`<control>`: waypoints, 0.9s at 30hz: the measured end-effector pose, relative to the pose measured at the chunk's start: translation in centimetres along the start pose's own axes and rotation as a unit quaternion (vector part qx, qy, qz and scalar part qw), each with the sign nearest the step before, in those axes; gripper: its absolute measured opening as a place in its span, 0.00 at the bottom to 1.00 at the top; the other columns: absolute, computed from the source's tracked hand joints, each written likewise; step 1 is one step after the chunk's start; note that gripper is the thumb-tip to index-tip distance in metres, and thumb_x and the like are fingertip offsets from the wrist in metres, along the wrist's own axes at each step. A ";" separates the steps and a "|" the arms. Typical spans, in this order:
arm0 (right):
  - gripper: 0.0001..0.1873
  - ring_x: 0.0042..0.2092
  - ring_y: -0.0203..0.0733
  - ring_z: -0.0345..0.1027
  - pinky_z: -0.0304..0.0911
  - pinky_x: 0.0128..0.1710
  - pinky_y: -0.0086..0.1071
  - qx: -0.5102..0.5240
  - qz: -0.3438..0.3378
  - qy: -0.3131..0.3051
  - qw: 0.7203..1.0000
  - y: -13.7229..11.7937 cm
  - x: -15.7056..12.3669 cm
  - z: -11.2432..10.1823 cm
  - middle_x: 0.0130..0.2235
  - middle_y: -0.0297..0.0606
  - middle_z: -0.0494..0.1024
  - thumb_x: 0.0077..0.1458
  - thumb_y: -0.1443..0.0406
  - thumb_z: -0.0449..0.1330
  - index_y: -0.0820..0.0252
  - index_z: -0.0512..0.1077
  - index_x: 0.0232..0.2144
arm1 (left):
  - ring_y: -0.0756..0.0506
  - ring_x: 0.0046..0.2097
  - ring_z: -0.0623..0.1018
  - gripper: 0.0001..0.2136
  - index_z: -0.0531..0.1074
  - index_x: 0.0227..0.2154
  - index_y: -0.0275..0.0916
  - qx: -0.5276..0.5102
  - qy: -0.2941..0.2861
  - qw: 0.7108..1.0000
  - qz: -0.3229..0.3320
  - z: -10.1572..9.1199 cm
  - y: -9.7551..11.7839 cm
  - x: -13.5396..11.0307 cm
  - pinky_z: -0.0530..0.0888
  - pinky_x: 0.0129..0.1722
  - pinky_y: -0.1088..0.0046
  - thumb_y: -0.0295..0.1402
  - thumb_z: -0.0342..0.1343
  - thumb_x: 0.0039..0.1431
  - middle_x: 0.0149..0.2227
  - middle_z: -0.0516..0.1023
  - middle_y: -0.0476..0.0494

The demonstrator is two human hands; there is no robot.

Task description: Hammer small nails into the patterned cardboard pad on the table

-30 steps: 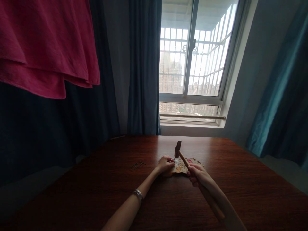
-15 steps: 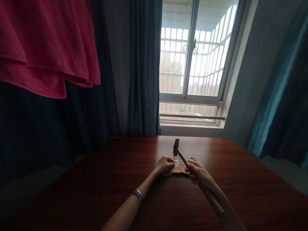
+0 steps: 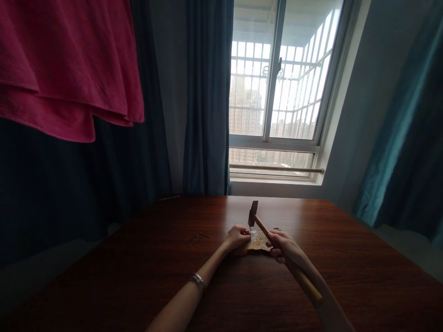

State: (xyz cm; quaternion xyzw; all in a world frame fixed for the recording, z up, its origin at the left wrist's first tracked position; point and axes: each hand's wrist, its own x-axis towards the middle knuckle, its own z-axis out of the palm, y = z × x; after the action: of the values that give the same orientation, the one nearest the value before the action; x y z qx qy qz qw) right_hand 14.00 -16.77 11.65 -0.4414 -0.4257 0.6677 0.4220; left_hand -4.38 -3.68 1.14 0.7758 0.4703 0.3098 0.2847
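My right hand [image 3: 282, 245] is closed round the wooden handle of a hammer [image 3: 253, 214], whose butt end sticks out below my wrist. The hammer's dark head is at the top of a thin upright nail [image 3: 250, 231]; whether they touch I cannot tell. My left hand [image 3: 238, 237] pinches that nail between its fingertips, over the left part of a light board [image 3: 259, 240] dotted with many small dark marks or holes. The board lies on the table, its left side partly hidden by my left hand and its right edge by my right.
Several loose nails [image 3: 198, 238] lie on the brown wooden table [image 3: 155, 276], left of my left hand. A few small dark pieces [image 3: 277, 228] are behind the board. Beyond the table's far edge stand a window [image 3: 273, 92] and blue curtains [image 3: 207, 101]. A pink cloth [image 3: 69, 69] hangs at upper left.
The hammer head has come down slightly onto or close to the nail top. My left hand keeps its pinch in the same place, and the board has not moved.
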 end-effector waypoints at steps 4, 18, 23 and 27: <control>0.16 0.15 0.24 0.52 0.39 0.12 0.21 -0.008 -0.018 -0.005 1.000 -0.4 -0.3 0.0 0.24 0.26 0.65 0.47 0.58 0.59 0.58 0.65 0.38 | 0.49 0.32 0.71 0.09 0.77 0.26 0.35 0.016 0.016 0.998 0.052 0.0 -0.2 0.0 0.62 0.30 0.77 0.35 0.58 0.45 0.27 0.76 0.48; 0.15 0.15 0.25 0.50 0.41 0.11 0.21 -0.049 -0.010 0.014 0.999 0.0 -0.3 0.6 0.23 0.27 0.64 0.47 0.59 0.57 0.58 0.66 0.38 | 0.48 0.32 0.72 0.09 0.77 0.26 0.36 0.024 0.010 0.998 0.056 0.2 -1.0 0.4 0.64 0.31 0.77 0.36 0.57 0.46 0.28 0.76 0.48; 0.15 0.15 0.25 0.50 0.41 0.11 0.21 -0.043 -0.018 0.029 0.999 0.0 -0.5 0.4 0.23 0.26 0.63 0.47 0.59 0.56 0.58 0.65 0.39 | 0.48 0.32 0.72 0.09 0.77 0.26 0.36 0.024 0.015 0.997 0.065 0.3 -1.1 0.4 0.63 0.31 0.77 0.36 0.57 0.46 0.27 0.77 0.48; 0.13 0.15 0.25 0.50 0.41 0.11 0.20 -0.044 -0.029 0.020 0.998 -0.2 -0.5 0.2 0.24 0.27 0.63 0.48 0.59 0.56 0.59 0.65 0.36 | 0.48 0.32 0.73 0.10 0.77 0.27 0.36 0.023 0.013 0.998 0.053 0.3 -1.1 0.4 0.64 0.31 0.77 0.37 0.57 0.46 0.28 0.77 0.47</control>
State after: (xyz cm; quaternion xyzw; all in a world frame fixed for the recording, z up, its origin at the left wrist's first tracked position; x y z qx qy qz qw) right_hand 13.97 -17.25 12.00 -0.4604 -0.4592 0.6264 0.4299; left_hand -4.64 -2.98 0.26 0.8016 0.4394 0.3240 0.2437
